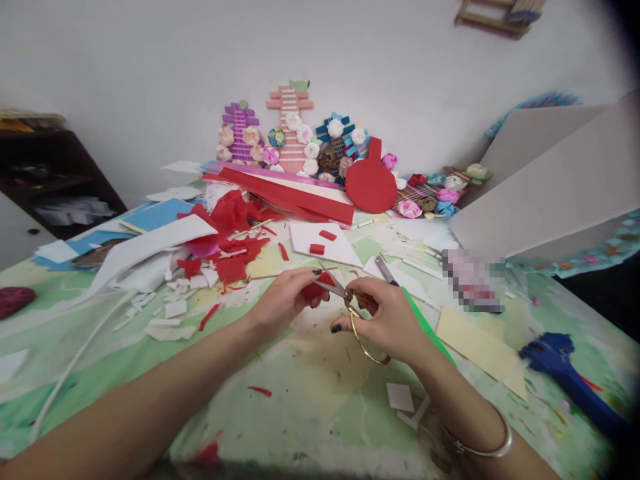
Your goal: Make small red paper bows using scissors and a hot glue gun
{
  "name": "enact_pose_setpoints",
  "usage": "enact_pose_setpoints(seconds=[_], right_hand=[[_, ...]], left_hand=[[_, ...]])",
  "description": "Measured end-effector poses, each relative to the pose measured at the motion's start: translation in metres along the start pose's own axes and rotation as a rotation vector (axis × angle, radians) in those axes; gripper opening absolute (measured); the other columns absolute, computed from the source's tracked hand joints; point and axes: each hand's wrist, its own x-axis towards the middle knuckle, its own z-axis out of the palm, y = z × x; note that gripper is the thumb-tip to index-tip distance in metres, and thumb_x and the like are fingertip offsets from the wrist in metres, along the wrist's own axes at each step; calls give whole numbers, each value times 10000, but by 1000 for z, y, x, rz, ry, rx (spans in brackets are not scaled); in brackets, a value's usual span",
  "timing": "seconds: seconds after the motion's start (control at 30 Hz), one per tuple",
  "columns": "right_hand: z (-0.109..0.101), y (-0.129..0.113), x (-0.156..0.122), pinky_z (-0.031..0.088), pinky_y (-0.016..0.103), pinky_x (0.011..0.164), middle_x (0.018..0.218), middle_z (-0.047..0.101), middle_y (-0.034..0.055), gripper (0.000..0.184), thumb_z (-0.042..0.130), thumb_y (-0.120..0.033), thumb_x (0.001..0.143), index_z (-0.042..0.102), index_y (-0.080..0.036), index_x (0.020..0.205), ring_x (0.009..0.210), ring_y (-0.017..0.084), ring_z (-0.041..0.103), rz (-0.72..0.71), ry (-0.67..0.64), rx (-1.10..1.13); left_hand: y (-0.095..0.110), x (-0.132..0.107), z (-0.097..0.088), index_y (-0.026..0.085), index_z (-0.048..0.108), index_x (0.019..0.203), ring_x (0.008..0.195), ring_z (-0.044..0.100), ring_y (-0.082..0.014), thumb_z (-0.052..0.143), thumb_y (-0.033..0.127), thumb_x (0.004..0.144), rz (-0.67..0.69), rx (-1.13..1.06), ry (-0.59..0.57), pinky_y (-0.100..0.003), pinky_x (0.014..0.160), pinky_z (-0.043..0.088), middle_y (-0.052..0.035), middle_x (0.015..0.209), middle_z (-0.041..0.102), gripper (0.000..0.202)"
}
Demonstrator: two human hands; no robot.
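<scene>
Over the middle of the table, my left hand (286, 297) pinches a small red piece (316, 287), which looks like paper or foam. My right hand (383, 313) grips scissors (357, 320) with gold-coloured handles. Their blades are apart and reach to the red piece, close to my left fingertips. Just beyond my hands, two small red blocks (317, 249) lie on a white sheet (300, 233). A utility knife with a green handle (427, 325) rests partly behind my right hand.
Red scraps (233, 263) and white offcuts (175, 309) litter the left side. A blue glue gun (563, 360) lies at the right, near a pale yellow sheet (480, 347). Against the wall stand decorated stick crafts (290, 133) and a red round piece with a tab (371, 183).
</scene>
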Motion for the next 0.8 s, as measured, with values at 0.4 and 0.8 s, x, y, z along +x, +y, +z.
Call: enact_pose_setpoints(seconds=[0.4, 0.8], right_hand=[[-1, -2, 1, 279, 226, 494, 545, 402, -59, 370, 748, -514, 661, 595, -182, 713, 535, 94, 361, 55, -19, 23], [0, -3, 0, 262, 224, 484, 530, 388, -65, 324, 744, -468, 676, 602, -178, 714, 515, 87, 350, 98, -32, 65]], left_hand=[[4, -2, 2, 135, 613, 684, 580, 409, -118, 484, 157, 742, -24, 47, -74, -271, 571, 320, -2, 613, 494, 144], [3, -2, 1, 153, 578, 685, 554, 380, -102, 494, 193, 801, -37, 130, -70, -270, 550, 290, 19, 605, 476, 149]])
